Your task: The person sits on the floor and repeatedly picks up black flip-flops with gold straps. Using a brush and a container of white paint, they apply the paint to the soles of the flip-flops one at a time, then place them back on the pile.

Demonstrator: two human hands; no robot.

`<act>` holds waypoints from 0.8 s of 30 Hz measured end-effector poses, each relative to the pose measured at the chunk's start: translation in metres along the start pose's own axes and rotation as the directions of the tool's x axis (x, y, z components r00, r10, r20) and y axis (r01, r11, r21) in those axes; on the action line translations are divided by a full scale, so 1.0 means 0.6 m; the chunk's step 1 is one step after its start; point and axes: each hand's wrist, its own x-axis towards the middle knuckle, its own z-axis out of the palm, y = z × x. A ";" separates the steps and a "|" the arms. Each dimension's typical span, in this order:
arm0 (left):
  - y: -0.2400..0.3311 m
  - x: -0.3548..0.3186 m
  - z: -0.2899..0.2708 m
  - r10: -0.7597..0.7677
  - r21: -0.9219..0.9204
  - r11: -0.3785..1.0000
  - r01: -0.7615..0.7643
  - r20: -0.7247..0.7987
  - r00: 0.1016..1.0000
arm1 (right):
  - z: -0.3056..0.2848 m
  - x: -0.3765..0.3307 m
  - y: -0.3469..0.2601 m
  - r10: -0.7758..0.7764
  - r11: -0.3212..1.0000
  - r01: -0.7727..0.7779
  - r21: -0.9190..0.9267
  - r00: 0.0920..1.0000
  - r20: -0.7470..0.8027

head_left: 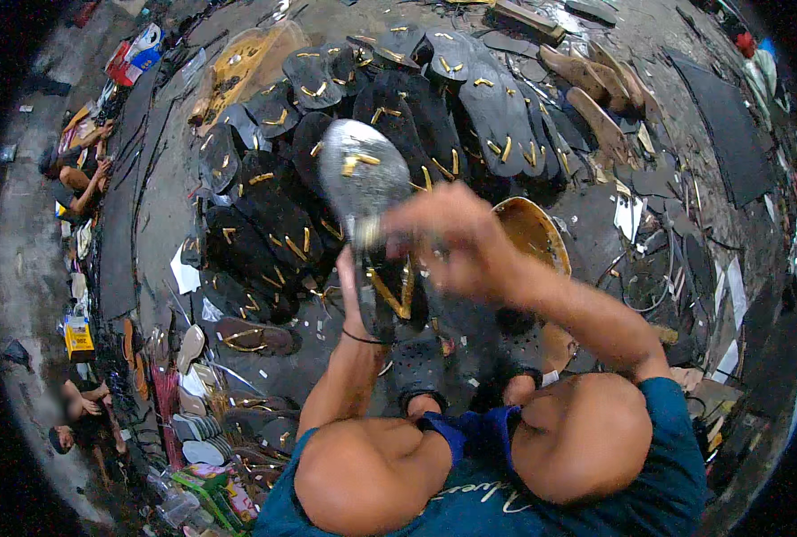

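My left hand (348,273), with a black band at the wrist, grips a dark grey sandal sole (363,174) from beneath. The sole is raised over the other soles, its wet-looking face shining, with yellow patches on it. Most of the left fingers are hidden behind it. Across its middle reaches my right hand (457,237), blurred by motion, with curled fingers. By those fingertips is a small pale yellowish thing (369,232), too smeared to name. Many dark soles (425,107) with yellow V-shaped marks lie in rows ahead.
A round bowl (533,234) with brown contents stands right of my hand. Wooden foot forms (600,125) lie at the far right, near a black sheet (720,125). Scraps and stacked soles (200,438) are at the left. Other people (81,174) sit at the far left.
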 end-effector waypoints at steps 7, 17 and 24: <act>0.042 0.025 -0.047 0.059 -0.099 0.995 -0.028 0.326 0.943 | -0.039 -0.002 -0.043 -0.007 0.996 0.016 0.088 0.995 -0.104; 0.039 0.052 -0.040 0.104 -0.076 0.993 -0.088 0.236 0.966 | -0.011 -0.039 -0.079 -0.135 0.990 0.141 -0.009 0.962 0.239; -0.034 0.018 0.021 0.092 0.239 0.969 -0.064 -0.108 0.990 | -0.020 0.014 0.005 -0.334 0.925 0.338 -0.177 0.941 0.049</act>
